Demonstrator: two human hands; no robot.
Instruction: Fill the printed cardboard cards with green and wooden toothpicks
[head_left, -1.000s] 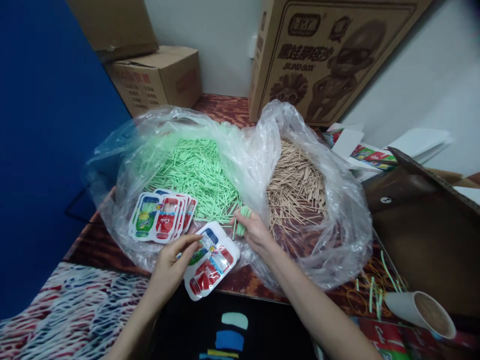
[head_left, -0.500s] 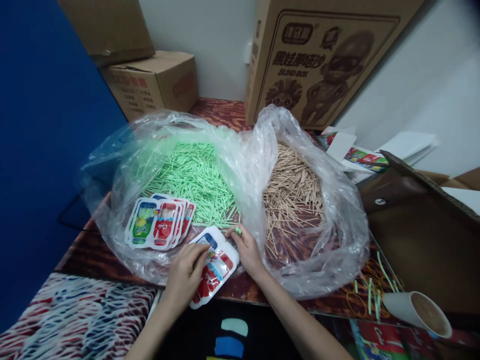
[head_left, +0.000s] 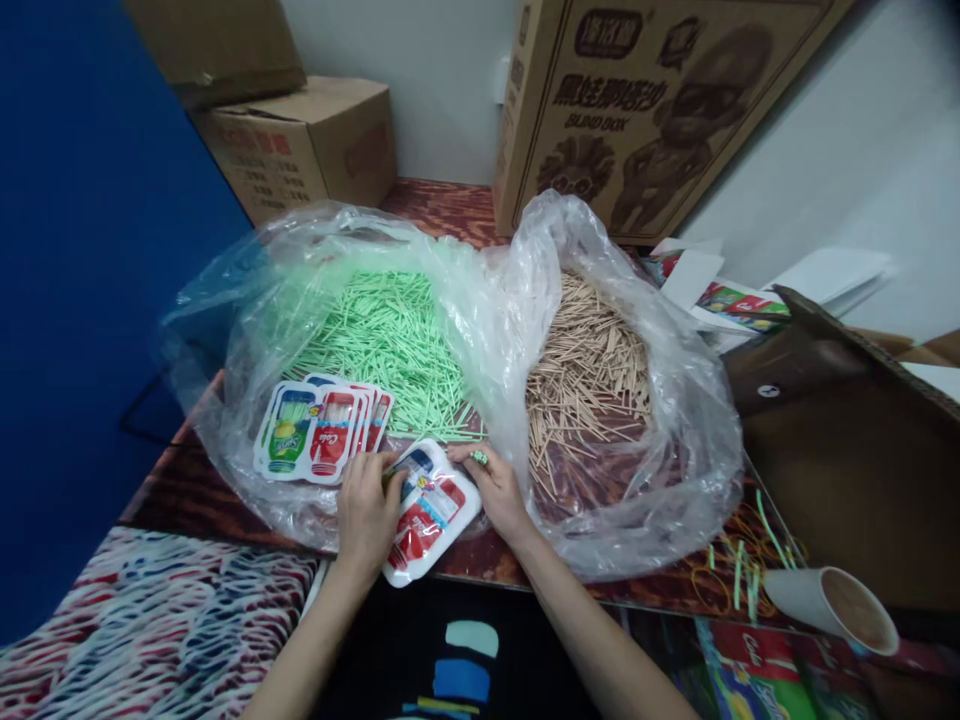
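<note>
My left hand [head_left: 369, 515] is closed at the left edge of a jar-printed packet [head_left: 429, 520], its fingertips by the packet's upper left corner. The packet is white-edged, with red "Cola" and blue prints, and lies tilted on the table edge in front of me. My right hand [head_left: 496, 492] is closed around a small bundle of thin green sticks [head_left: 478, 457], whose ends show between the fingers, just right of the packet. Beyond the hands, a loose heap of green sticks [head_left: 390, 345] lies in a clear plastic bag. More packets [head_left: 311, 430] are stacked at its front left.
A second clear bag [head_left: 675, 460] holds brown sticks [head_left: 592, 370]. Cardboard boxes [head_left: 352, 140] stand behind, with a large printed box [head_left: 517, 130] further right. A paper cup [head_left: 810, 600] lies on its side at the right, near rubber bands [head_left: 709, 588] and loose green sticks.
My left hand has shifted from over the packet's face to its left edge. My right hand still grips the green sticks. The view has tilted slightly.
</note>
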